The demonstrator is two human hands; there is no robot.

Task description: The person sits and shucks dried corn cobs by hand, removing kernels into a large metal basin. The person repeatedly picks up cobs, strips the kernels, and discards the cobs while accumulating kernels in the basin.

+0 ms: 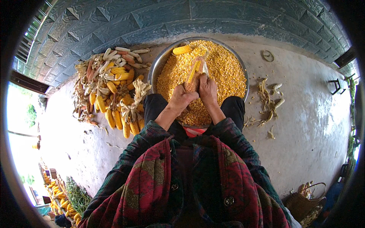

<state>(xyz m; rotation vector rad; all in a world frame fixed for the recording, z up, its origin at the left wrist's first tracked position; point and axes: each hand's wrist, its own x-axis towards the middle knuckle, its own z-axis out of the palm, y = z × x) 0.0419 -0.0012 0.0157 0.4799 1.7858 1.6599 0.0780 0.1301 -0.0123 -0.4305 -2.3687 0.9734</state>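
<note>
A partly shelled corn cob (pixel 191 78) is held over a wide metal basin (pixel 153 71), with a strip of yellow kernels left on its upper side. My left hand (pixel 181 99) is wrapped around the cob's near end. My right hand (pixel 208 89) is closed against the cob's right side, thumb pointing up along it. A pale piece (pixel 205 67), perhaps husk or a bare cob, shows just beyond my right thumb; its lower end is hidden. Loose corn kernels (pixel 228 71) fill the basin. One full ear of corn (pixel 182 50) rests on them near the far left rim.
Left of the basin lies a heap of corn ears (pixel 115 85) with husks and stripped cobs (pixel 129 54). Husk scraps (pixel 265 94) and a small ring (pixel 268 56) are on the concrete floor to the right. A tiled wall (pixel 171 17) stands behind; a basket (pixel 302 202) sits lower right.
</note>
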